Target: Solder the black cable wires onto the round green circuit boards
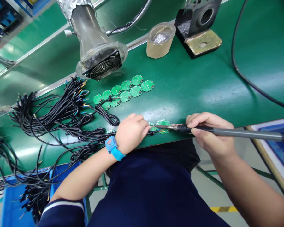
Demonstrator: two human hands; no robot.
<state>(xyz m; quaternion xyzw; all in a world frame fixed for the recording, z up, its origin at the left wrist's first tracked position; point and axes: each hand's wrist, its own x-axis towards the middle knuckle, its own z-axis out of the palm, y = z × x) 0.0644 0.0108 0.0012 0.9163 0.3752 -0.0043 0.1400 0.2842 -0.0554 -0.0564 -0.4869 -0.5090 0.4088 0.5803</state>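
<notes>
My right hand (214,137) grips a soldering iron (251,133), its metal tip reaching left over small green circuit boards (164,122) near the bench's front edge. Opposite it, my left hand (132,131) is closed, thumb and fingertips pinching a thin reddish wire beside the tip. A black cable (152,133) with coloured wire ends comes out from under that hand onto the boards. The exact contact between wire, tip and board is too small to make out. Part of another board (110,131) shows behind my left wrist.
Two rows of round green boards (126,96) lie farther back, beside bundled black cables (52,110). A fume extractor (101,63) overhangs them. A tape roll (159,44) and a soldering iron stand (198,34) are at the back. Blue bins (11,201) sit lower left.
</notes>
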